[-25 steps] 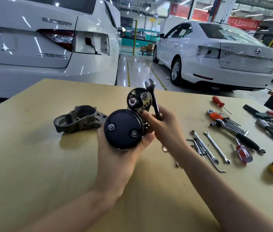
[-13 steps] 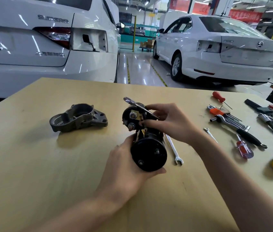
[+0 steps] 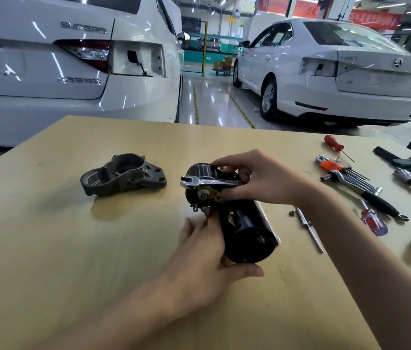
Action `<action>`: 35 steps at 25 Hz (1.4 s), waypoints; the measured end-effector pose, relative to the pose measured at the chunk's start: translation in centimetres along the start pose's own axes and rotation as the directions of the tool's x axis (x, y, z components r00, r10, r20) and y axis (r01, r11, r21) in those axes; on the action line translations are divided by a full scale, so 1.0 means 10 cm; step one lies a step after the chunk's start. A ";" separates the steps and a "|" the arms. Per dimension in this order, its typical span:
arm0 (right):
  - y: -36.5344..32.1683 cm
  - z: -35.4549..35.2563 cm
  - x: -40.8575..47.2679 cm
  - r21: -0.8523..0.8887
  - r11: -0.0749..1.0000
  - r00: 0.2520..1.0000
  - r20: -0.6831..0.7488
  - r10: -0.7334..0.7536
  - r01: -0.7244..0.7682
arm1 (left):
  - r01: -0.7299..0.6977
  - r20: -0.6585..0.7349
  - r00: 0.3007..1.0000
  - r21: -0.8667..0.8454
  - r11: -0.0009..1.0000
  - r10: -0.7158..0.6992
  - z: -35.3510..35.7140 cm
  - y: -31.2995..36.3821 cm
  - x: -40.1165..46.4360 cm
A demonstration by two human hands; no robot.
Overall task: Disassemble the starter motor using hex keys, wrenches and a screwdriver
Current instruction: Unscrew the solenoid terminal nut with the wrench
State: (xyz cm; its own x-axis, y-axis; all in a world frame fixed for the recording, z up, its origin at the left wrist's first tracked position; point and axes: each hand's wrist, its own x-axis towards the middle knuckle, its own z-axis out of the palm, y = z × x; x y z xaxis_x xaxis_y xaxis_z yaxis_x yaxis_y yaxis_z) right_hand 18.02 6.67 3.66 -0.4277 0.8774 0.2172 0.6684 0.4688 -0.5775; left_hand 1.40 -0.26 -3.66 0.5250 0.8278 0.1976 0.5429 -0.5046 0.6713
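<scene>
On the wooden table [image 3: 48, 248], in the head view, the starter motor [image 3: 244, 231] now lies on its side; a second ago it was lifted off the surface with its round end toward the camera. The left hand [image 3: 207, 263] cups the black body from below, thumb curled under it. The right hand [image 3: 257, 178] pinches the open-end wrench [image 3: 207, 181], laid across the solenoid end where it stood upright before. Judging by this, a terminal nut comes off next. The removed grey housing [image 3: 123, 176] sits well apart to the left.
</scene>
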 end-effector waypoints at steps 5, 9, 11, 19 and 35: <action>-0.01 0.09 -0.02 -0.098 0.989 0.991 -0.054 -0.120 0.114 | 0.014 0.032 0.999 0.195 0.981 -0.021 -0.04 -0.04 0.04; 0.03 0.09 0.01 -0.105 0.990 0.990 -0.097 -0.099 0.089 | 0.007 0.192 0.977 0.409 0.912 -0.093 -0.14 -0.12 0.04; 0.06 0.11 0.02 -0.086 0.994 0.990 -0.119 -0.072 0.062 | -0.090 0.365 0.922 0.521 0.849 -0.127 -0.31 -0.18 0.07; 0.11 0.24 0.00 0.079 0.996 0.958 -0.281 0.060 -0.039 | -0.103 0.332 0.942 0.429 0.898 -0.050 -0.29 -0.20 0.07; 0.21 0.11 -0.23 0.392 0.908 0.893 -0.340 0.293 -0.149 | 0.179 0.186 0.937 -0.983 -0.049 -0.295 -0.29 -0.22 0.28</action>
State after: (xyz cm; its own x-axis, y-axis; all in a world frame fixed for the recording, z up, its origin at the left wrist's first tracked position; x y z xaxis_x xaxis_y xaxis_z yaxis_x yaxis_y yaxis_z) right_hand 19.71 5.50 1.07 0.0212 0.9561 0.2924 0.4316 0.2551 -0.8652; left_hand -0.25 3.87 -2.58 0.4534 0.8793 -0.1456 -0.5767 0.4140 0.7043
